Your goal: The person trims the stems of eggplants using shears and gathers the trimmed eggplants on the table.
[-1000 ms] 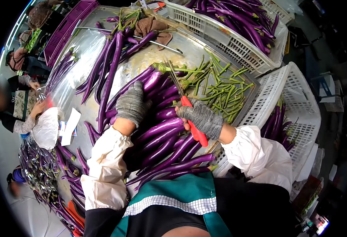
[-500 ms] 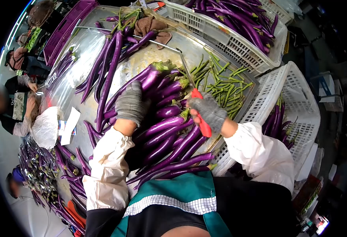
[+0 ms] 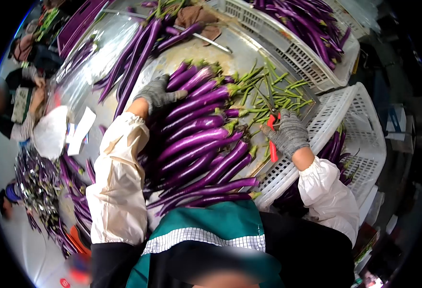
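Long purple eggplants [image 3: 196, 127] lie side by side in a pile in front of me, stem ends to the right. My left hand [image 3: 159, 94], in a grey knit glove, is at the pile's upper left edge with its thumb stretched out against the eggplants; it grips nothing that I can see. In my right hand [image 3: 290, 136], also gloved, are red-handled scissors [image 3: 273, 144], their narrow blades pointing up over the cut green stems [image 3: 273, 93]. The right hand is apart from the pile, near the metal table's edge.
White plastic crates [image 3: 336, 132] stand right of the metal table, with eggplants inside. Another crate [image 3: 278, 41] of eggplants is at the top. A brown cloth [image 3: 196, 18] and a metal rod [image 3: 213, 43] lie at the back. A co-worker [image 3: 21, 103] is at the left.
My right hand has moved right with the scissors, away from the eggplant stems. The left hand has shifted up and left, its thumb now spread. Eggplants at the pile's upper end lie rearranged.
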{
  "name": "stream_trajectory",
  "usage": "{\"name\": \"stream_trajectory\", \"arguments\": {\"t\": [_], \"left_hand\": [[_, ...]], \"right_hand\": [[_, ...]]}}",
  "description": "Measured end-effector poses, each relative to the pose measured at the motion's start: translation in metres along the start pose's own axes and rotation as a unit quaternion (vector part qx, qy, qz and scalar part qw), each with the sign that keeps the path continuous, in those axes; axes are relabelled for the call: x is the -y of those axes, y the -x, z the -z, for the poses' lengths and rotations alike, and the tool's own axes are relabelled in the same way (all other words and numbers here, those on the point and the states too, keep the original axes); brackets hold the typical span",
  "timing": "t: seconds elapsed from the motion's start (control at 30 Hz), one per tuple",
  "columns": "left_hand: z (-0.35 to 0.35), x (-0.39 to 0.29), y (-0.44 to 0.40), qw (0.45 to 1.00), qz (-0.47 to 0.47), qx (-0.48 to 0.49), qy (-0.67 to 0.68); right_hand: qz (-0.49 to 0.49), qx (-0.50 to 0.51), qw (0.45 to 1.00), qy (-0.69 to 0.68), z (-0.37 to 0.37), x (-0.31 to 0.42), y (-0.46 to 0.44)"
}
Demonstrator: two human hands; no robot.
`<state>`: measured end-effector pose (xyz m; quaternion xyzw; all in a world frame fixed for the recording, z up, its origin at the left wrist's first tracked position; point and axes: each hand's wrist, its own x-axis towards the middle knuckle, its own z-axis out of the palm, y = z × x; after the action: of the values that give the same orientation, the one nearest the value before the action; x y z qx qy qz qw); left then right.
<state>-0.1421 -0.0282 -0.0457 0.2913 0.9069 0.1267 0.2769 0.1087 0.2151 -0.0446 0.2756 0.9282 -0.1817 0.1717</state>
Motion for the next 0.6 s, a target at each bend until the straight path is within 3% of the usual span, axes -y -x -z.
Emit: {"name": "stream_trajectory", "arguments": {"t": [0.03,0.07,0.13,0.2,0.27,0.3,0.4,0.47,0.53,0.6], "left_hand": [[-0.015,0.011,-0.001,0.995,-0.033,-0.062,-0.063],[-0.007,0.001,0.008,0.997,-0.016,-0.026,-0.077],[-0.012,0.013,0.009,0.997,-0.016,-0.061,-0.032],[-0.011,0.018,0.01,0.996,-0.03,-0.077,0.046],[-0.015,0.03,0.005,0.989,-0.039,-0.115,0.078],[-0.018,0.031,0.007,0.976,-0.007,-0.144,0.162],[0.001,-0.021,0.088,0.922,0.02,-0.316,0.223],[-0.008,-0.054,0.168,0.889,0.07,-0.266,0.366],[-0.039,-0.052,0.231,0.936,0.062,-0.036,0.346],[-0.08,-0.049,0.263,0.816,0.222,0.154,0.51]], "right_hand": [[0.021,-0.029,0.997,0.07,0.002,0.006,0.001],[0.035,-0.021,0.996,0.075,0.005,0.013,-0.002],[0.106,-0.127,0.977,0.138,0.021,0.03,-0.018],[0.253,-0.219,0.934,0.123,0.041,0.071,-0.04],[0.32,-0.111,0.938,0.078,0.062,0.137,-0.06],[0.351,-0.085,0.927,0.097,0.062,0.169,-0.069],[0.456,0.024,0.869,0.191,0.032,0.245,-0.11],[0.458,0.07,0.868,0.178,-0.003,0.272,-0.144],[0.46,0.095,0.868,0.157,-0.049,0.289,-0.182],[0.455,0.168,0.859,0.164,0.001,0.288,-0.123]]}}
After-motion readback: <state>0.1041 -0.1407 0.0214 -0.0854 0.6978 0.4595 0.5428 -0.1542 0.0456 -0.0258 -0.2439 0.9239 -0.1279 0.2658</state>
